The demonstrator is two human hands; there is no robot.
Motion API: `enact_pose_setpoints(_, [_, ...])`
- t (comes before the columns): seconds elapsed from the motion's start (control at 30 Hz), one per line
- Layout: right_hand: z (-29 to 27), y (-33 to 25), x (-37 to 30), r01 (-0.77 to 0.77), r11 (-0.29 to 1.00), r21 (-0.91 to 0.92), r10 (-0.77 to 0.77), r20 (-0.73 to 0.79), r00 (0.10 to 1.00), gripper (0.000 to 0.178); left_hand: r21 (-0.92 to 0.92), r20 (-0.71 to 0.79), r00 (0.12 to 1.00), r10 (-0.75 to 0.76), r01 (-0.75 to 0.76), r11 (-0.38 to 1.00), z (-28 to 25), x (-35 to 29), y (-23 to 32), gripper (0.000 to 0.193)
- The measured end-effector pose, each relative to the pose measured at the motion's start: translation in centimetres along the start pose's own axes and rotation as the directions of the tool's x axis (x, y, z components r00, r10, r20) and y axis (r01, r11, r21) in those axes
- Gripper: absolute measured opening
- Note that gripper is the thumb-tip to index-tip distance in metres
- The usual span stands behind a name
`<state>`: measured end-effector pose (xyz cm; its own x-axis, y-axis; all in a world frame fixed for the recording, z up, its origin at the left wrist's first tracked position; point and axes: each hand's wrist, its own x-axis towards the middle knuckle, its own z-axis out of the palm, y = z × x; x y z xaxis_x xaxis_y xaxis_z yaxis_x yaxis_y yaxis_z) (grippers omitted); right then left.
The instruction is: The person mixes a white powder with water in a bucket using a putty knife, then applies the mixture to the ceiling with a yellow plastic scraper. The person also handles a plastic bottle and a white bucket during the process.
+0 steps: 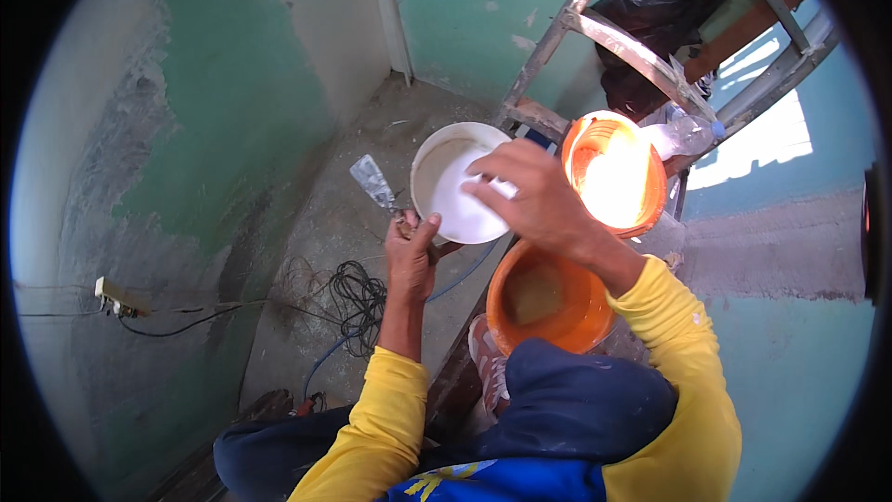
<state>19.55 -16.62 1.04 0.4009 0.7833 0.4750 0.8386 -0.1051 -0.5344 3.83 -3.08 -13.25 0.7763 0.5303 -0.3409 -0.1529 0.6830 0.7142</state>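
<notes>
My left hand [411, 246] is closed around the handle of a putty knife [373, 182], whose flat, smeared blade points up and to the left. The same hand supports the lower left side of a white bucket [422, 211], with the thumb at its rim. White material [462, 211] lies inside the bucket, brightly lit. Over the bucket's mouth hangs my right hand [531, 188], somewhat blurred, its fingers bent and thumb apart from them. Nothing shows between those fingers.
Two orange buckets stand close by: a sunlit one [576, 144] and a nearer one [499, 316] by my foot. A plastic bottle [690, 135], a ladder-like frame [641, 54] and a black bag [641, 23] are at the upper right. Coiled cable [358, 299] lies on the floor.
</notes>
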Motion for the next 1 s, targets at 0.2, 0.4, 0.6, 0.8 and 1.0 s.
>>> enact_pose_setpoints(0.2, [8.8,-2.9,0.9,0.032,0.975,-0.221,0.017,0.216,0.976,0.022,0.003,-0.007,0.999,0.046,-0.046,0.999,0.0,-0.1,-1.6,0.029])
enact_pose_setpoints(0.4, [10.7,-3.0,0.7,-0.092,0.975,-0.200,0.139,0.232,0.963,0.018,-0.017,-0.039,0.997,0.072,-0.073,0.997,1.7,-1.4,-1.2,0.050])
enact_pose_setpoints(0.6, [8.3,-4.2,2.2,-0.159,0.947,0.280,0.212,-0.171,0.962,0.016,0.081,0.031,0.998,0.059,-0.061,0.995,1.8,-2.3,-1.4,0.055])
enact_pose_setpoints(0.8, [-6.7,1.8,-0.3,-0.484,0.598,0.638,0.634,-0.007,0.774,0.014,0.034,-0.033,0.999,0.006,-0.005,0.999,0.3,-1.4,-0.2,0.044])
enact_pose_setpoints(1.0, [-13.6,16.8,-13.0,-0.598,0.527,-0.603,0.735,-0.030,0.678,0.029,0.029,-0.012,1.000,-0.017,0.017,0.999,1.3,-1.1,0.1,0.044])
